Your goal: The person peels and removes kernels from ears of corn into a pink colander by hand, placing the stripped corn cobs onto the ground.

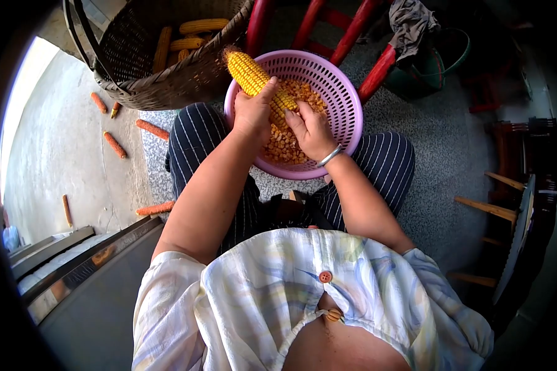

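While our left hand (pixel 254 114) wraps the corn (pixel 247 69) above the bowl (pixel 356 117), our right hand (pixel 314 135) pinches its near end, thumb and forefinger on the kernels. The ear slants over the bowl, its silky tip out past the far left rim. We see loose kernels (pixel 280 151) inside the bowl and our knees (pixel 195 139) on either side of it. Left of and beyond the bowl stands a basket (pixel 161 91) of more ears (pixel 203 26); stripped cobs (pixel 114 144) lie on the floor (pixel 74 154), left of the bowl.
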Motion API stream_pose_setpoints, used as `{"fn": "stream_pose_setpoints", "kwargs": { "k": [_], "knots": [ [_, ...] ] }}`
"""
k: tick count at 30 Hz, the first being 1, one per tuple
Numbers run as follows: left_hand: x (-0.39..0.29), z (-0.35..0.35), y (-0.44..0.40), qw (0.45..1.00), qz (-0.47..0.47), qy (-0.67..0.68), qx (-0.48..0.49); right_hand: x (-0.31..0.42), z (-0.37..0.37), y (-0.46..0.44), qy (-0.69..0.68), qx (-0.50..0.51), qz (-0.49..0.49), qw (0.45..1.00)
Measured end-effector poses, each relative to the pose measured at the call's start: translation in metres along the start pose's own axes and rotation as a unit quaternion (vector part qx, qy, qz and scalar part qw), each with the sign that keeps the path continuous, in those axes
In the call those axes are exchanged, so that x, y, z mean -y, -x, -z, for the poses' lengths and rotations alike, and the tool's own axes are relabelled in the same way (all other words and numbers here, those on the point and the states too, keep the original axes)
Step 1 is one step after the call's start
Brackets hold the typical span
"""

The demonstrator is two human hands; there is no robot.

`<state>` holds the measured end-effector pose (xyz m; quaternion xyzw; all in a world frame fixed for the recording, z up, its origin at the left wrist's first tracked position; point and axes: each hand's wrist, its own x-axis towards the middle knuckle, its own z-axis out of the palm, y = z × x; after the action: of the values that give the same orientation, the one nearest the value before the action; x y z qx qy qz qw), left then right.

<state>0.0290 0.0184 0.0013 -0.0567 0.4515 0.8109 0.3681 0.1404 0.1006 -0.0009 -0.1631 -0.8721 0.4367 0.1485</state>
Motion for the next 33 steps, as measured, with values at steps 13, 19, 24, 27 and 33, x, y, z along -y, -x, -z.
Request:
{"fn": "stream_pose_setpoints", "kwargs": {
  "k": [13,19,24,27,33],
  "knots": [
    [0.004,0.002,-0.002,1.0,-0.027,0.012,0.003,-0.011,-0.01,-0.001,-0.04,-0.094,0.003,0.995],
    [-0.003,-0.003,0.003,1.0,-0.012,0.023,-0.002,-0.009,-0.003,-0.002,-0.098,-0.05,-0.059,0.992],
    [-0.006,-0.008,0.009,0.999,-0.03,0.024,-0.016,0.0,-0.004,0.001,-0.108,-0.077,0.022,0.991],
    [-0.004,-0.005,0.005,0.999,-0.039,0.02,-0.016,-0.009,-0.004,-0.001,-0.07,-0.084,-0.014,0.994],
    [-0.011,-0.012,0.015,0.999,-0.027,0.027,-0.009,-0.019,-0.009,-0.003,-0.142,-0.163,-0.054,0.975]
  ]
}}
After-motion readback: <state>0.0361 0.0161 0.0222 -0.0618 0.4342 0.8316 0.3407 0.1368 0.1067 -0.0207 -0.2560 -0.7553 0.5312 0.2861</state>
